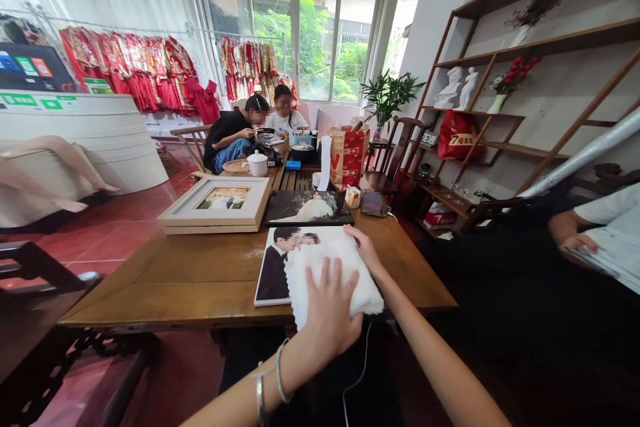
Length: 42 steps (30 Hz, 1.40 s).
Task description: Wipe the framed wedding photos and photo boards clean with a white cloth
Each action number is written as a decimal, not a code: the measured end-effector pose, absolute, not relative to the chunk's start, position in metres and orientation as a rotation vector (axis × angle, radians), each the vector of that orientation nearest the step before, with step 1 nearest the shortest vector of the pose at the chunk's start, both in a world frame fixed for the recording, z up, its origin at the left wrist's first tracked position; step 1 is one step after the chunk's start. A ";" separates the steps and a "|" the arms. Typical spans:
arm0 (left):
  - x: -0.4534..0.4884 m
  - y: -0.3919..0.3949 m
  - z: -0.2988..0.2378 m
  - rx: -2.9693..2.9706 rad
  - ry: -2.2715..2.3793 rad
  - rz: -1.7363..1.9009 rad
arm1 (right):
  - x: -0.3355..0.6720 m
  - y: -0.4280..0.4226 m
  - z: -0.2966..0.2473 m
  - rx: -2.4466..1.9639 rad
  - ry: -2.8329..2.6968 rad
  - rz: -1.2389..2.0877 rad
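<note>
Close to the tabletop's point(200, 280) near edge lies a photo print point(273, 273), with bare wood open to its left. A white cloth point(345, 257) covers its right half. The left hand point(330, 310) presses flat on the cloth, fingers spread and released. The right hand point(365, 250) touches the cloth's far corner; whether it grips cannot be told.

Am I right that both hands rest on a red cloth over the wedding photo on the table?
Not quite: the head view shows a white cloth, not red; left hand and right hand do rest on it over the wedding photo.
</note>
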<state>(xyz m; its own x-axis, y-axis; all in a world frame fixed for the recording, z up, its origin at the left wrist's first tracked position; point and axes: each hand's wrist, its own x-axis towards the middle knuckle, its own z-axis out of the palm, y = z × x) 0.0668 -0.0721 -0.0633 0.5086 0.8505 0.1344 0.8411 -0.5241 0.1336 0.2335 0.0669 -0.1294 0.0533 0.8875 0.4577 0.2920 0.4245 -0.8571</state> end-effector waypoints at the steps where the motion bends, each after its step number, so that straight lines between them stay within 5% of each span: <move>1: 0.065 -0.066 -0.061 2.680 1.510 0.274 | 0.233 0.066 -0.129 -1.093 -1.495 0.620; 14: 0.046 0.050 -0.047 2.803 1.550 0.193 | 0.224 0.058 -0.119 -1.195 -1.553 0.529; 30: 0.005 -0.078 -0.064 2.767 1.284 0.271 | 0.222 0.057 -0.120 -1.232 -1.547 0.497; 42: 0.011 0.026 -0.042 2.745 1.494 0.193 | 0.223 0.058 -0.120 -1.235 -1.564 0.483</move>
